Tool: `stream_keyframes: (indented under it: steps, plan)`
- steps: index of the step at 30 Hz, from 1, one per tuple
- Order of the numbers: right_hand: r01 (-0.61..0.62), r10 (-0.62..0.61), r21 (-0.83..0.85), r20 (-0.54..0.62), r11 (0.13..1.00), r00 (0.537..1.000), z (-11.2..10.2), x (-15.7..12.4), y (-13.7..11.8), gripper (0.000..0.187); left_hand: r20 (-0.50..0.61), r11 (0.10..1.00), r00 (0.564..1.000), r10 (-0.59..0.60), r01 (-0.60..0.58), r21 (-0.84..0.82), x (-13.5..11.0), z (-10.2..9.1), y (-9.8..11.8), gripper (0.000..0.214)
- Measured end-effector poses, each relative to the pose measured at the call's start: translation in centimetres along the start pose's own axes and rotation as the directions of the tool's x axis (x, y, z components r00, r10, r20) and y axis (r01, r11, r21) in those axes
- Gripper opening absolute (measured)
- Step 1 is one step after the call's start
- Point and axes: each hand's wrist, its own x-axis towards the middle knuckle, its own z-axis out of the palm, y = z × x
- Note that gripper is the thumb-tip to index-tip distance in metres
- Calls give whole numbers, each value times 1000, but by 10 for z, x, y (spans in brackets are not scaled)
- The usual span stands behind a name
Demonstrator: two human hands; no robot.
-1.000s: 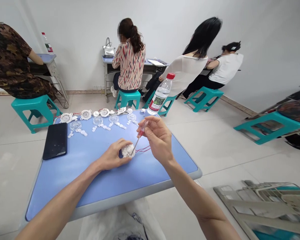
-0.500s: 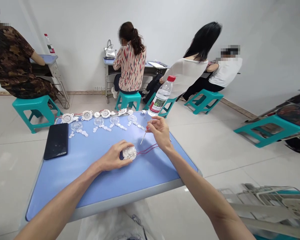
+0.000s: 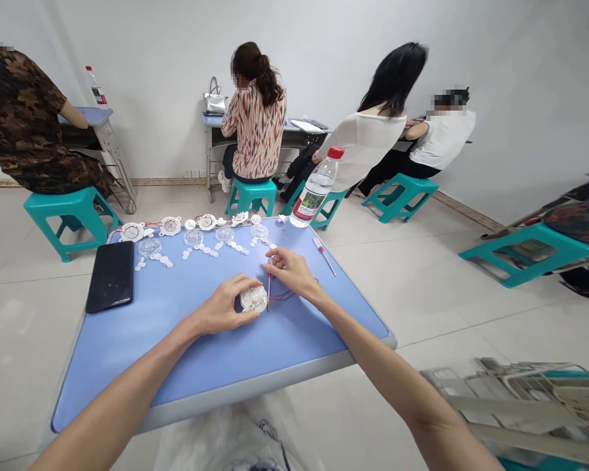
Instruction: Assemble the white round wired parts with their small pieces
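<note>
head view: i logged the left hand (image 3: 220, 307) clasped round the round module (image 3: 254, 299) on the blue table (image 3: 177, 347).
right hand (image 3: 292, 271): fingers pinched a thin tool (image 3: 269, 291) beside it.
change: red-handled screwdriver (image 3: 324, 255), raised earlier, lay set down.

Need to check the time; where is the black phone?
Head view: the black phone lies at the left edge of the blue table, beside the clear round parts.

Workroom enclosed by a white wall (image 3: 152, 39) above a pale tiled floor (image 3: 446, 281).
A blue-topped table (image 3: 275, 340) is set in the foreground; teal plastic stools (image 3: 69, 206) and small desks (image 3: 216, 135) are ranged along the wall, and the room is evenly, softly lit.
</note>
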Motion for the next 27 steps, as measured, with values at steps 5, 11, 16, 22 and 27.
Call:
stream_keyframes:
  steps: [5, 11, 16, 22, 27]
  plan:
    - [43, -35, -126, 66, 991, 997, 2, -3, -11, 21, -4, 1000, 1000, -3, 4, 4, 0, 0, 0, 45]
    - [101, -73, -283, 106, 954, 992, 6, -8, -19, 17, -4, 1000, 1000, -6, 6, 26, 0, 0, 1, 44]
    - [119, -80, -356, 123, 927, 989, 7, -12, -22, 21, -16, 1000, 1000, -2, 3, 25, 1, 0, 1, 43]
    - [149, -106, -355, 136, 923, 985, 5, -12, -19, 23, -21, 999, 1000, -10, 11, 34, 0, 0, 1, 43]
    - [165, -143, -287, 98, 944, 985, 2, -13, -18, 18, -18, 999, 1000, -11, 11, 39, 0, 1, 0, 43]
